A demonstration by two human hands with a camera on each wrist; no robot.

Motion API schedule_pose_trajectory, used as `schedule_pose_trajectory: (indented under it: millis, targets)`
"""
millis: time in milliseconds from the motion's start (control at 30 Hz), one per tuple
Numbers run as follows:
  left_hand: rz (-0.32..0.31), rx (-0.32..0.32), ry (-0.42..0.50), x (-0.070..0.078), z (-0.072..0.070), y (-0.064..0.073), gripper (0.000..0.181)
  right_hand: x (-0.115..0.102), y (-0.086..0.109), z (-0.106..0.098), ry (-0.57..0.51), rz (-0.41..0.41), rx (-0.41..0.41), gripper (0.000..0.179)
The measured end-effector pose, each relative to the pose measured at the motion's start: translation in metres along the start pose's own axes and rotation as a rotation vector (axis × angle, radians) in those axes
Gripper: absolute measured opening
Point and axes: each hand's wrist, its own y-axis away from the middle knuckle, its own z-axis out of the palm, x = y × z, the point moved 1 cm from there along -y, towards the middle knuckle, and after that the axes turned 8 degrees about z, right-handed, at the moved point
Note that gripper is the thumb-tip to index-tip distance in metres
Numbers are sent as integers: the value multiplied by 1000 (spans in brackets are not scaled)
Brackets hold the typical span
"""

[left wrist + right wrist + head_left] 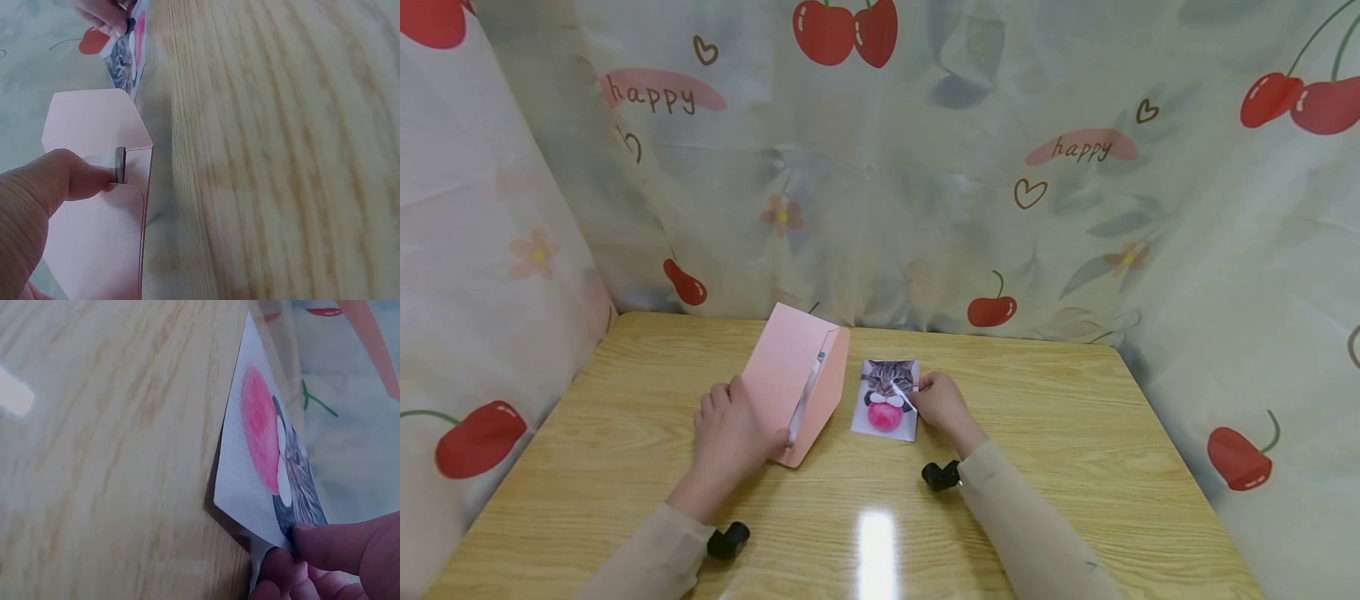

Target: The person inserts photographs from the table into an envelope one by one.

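Observation:
My left hand (730, 429) grips a pink envelope (786, 358) from its left side, thumb at the opening. The envelope's flap (823, 396) is lifted to the right, and the edges of some papers show inside. In the left wrist view the thumb (69, 178) presses at the mouth of the envelope, against a thin greyish edge. My right hand (946, 406) pinches the right edge of a picture card (868, 425) between thumb and fingers. On the card are a tabby cat's face and a pink ball. In the right wrist view that card (234, 481) tilts up off the table at the pinched side.
Both hands work over a light wood-grain table (1037, 500). A curtain (880, 167) printed with cherries, hearts and "happy" hangs at the back and both sides. Small black devices (728, 540) sit at the wrists. Light glares on the table's front.

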Motion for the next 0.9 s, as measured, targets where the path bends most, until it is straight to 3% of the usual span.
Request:
schedule_pose_trajectory:
  millis: [300, 500, 667, 900]
  targets:
    - [3, -5, -3, 1, 2, 0, 94, 2, 3, -13, -95, -23, -16, 17]
    - [2, -10, -8, 2, 3, 1, 94, -6, 9, -27, -227, -41, -20, 18]
    - [4, -18, -7, 3, 2, 1, 96, -13, 12, -40, -314, -48, 15, 22]
    - [14, -16, -7, 7, 1, 0, 95, -25, 18, -54, -532, -52, 96, 28]
